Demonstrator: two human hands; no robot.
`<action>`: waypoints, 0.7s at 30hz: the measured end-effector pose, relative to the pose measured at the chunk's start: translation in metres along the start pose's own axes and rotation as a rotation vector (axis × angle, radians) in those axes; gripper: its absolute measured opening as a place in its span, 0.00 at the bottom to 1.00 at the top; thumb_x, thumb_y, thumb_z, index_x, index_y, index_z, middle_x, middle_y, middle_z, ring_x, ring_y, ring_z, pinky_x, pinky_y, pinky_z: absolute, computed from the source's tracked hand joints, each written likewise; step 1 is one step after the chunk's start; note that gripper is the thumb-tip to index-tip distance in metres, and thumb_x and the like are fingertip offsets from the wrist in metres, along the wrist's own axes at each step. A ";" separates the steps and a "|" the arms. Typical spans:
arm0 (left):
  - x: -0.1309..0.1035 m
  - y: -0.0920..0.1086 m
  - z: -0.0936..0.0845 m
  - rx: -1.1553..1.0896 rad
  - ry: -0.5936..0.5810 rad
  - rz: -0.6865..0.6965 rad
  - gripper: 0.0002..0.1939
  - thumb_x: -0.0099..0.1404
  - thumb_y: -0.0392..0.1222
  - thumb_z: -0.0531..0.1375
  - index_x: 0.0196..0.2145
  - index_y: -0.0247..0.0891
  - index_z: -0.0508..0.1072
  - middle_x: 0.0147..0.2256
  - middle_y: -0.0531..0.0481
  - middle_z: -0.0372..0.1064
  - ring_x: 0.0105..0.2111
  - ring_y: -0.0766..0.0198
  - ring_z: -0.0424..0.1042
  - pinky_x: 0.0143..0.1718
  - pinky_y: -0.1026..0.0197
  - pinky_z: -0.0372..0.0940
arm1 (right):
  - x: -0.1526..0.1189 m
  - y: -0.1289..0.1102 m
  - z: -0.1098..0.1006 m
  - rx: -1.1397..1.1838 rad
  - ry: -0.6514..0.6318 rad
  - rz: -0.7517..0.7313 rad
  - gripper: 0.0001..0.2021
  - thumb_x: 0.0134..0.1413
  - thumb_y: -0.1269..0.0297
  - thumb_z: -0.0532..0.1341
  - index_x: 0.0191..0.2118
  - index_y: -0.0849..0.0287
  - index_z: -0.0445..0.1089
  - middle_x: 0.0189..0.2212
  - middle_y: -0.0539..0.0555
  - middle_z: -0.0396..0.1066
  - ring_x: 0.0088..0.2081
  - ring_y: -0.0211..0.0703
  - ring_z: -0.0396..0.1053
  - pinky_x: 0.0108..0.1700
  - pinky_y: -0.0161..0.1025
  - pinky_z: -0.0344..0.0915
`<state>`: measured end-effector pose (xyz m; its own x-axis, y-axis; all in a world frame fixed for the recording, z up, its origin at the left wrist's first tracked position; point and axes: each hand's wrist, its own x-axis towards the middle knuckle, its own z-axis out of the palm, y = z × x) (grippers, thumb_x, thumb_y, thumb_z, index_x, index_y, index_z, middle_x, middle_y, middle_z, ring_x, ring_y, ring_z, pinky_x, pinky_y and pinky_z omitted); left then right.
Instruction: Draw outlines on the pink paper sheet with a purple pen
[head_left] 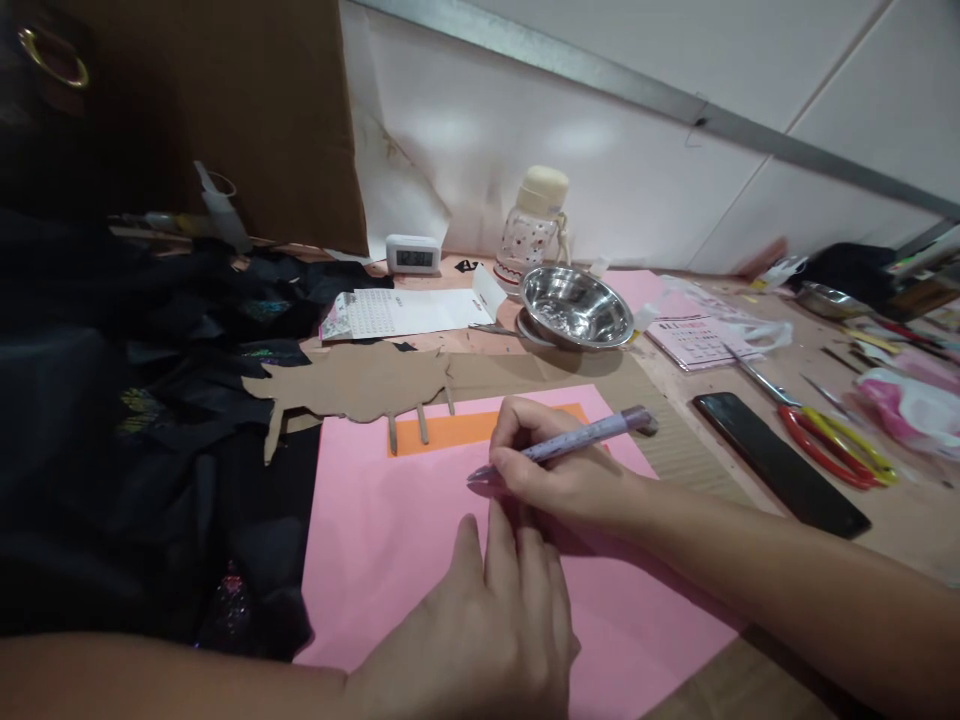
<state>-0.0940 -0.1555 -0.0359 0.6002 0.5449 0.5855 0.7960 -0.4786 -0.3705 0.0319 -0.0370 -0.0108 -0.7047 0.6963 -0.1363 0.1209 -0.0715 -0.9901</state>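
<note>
Pink paper (375, 540) is spread over cardboard (679, 440) on tabletop (907, 525); orange strip (442, 432) is exposed near far edge. Purple pen (577, 438) is held in right hand (559, 482), grip closed round barrel; tip is directed at paper, contact not determinable. Left hand (491, 625) is laid over paper, grip relaxed, fingers extended, nothing seen held. Cut-out cardboard shape (367, 382) is placed beyond, legs overlapping strip. Black phone (780, 465) is noted at right, near scissors (831, 438).

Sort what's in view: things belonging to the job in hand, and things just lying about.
In use, likely: pen, held in the right hand; pink sheet; perhaps orange paper and cutout.
Lying about, apparently: clock, bottle, bowl, phone, scissors.
</note>
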 end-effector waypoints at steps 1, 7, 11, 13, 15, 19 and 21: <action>-0.001 0.000 0.000 0.001 0.000 0.004 0.21 0.79 0.37 0.50 0.45 0.27 0.82 0.40 0.40 0.85 0.36 0.53 0.85 0.36 0.53 0.75 | 0.001 0.001 0.000 0.042 0.025 -0.004 0.10 0.59 0.68 0.67 0.31 0.55 0.65 0.22 0.41 0.67 0.26 0.34 0.70 0.33 0.35 0.72; -0.006 0.002 0.003 -0.014 -0.025 0.018 0.20 0.80 0.40 0.50 0.49 0.27 0.80 0.45 0.38 0.84 0.41 0.47 0.85 0.41 0.48 0.70 | 0.008 -0.002 -0.025 -0.038 0.081 -0.104 0.06 0.61 0.66 0.65 0.33 0.55 0.68 0.19 0.41 0.68 0.17 0.30 0.57 0.25 0.32 0.67; -0.011 0.010 0.011 0.002 0.004 0.001 0.19 0.80 0.44 0.54 0.51 0.26 0.79 0.46 0.36 0.84 0.42 0.47 0.85 0.44 0.47 0.67 | -0.001 -0.002 -0.049 -0.211 0.122 -0.045 0.10 0.60 0.57 0.67 0.33 0.56 0.71 0.20 0.44 0.69 0.18 0.32 0.61 0.22 0.31 0.60; -0.013 0.015 0.016 0.002 0.038 -0.046 0.19 0.80 0.44 0.53 0.50 0.27 0.78 0.46 0.37 0.84 0.43 0.46 0.84 0.45 0.46 0.66 | -0.007 -0.002 -0.054 -0.277 0.171 -0.025 0.13 0.58 0.55 0.69 0.30 0.56 0.69 0.20 0.45 0.69 0.19 0.33 0.62 0.22 0.32 0.60; -0.015 0.019 0.021 -0.010 0.057 -0.093 0.19 0.81 0.43 0.50 0.51 0.28 0.77 0.47 0.38 0.84 0.44 0.45 0.84 0.47 0.45 0.66 | -0.011 -0.002 -0.054 -0.327 0.222 -0.044 0.13 0.55 0.56 0.70 0.28 0.55 0.67 0.20 0.44 0.68 0.20 0.34 0.64 0.23 0.32 0.60; -0.020 0.018 0.023 -0.025 0.039 -0.118 0.19 0.81 0.43 0.49 0.52 0.31 0.76 0.48 0.40 0.84 0.47 0.48 0.82 0.49 0.47 0.66 | -0.011 -0.002 -0.048 -0.328 0.236 -0.009 0.15 0.53 0.58 0.70 0.27 0.54 0.63 0.21 0.44 0.68 0.27 0.41 0.76 0.26 0.33 0.65; -0.028 0.016 0.025 -0.021 0.008 -0.072 0.18 0.80 0.45 0.52 0.55 0.34 0.77 0.51 0.44 0.83 0.50 0.51 0.80 0.50 0.50 0.67 | -0.008 -0.001 -0.047 -0.311 0.227 0.062 0.16 0.54 0.57 0.69 0.27 0.54 0.61 0.21 0.46 0.70 0.31 0.47 0.82 0.26 0.32 0.65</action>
<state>-0.0957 -0.1614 -0.0761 0.5405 0.5729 0.6162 0.8353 -0.4529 -0.3117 0.0704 -0.0094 -0.0067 -0.5207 0.8405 -0.1499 0.3893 0.0774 -0.9179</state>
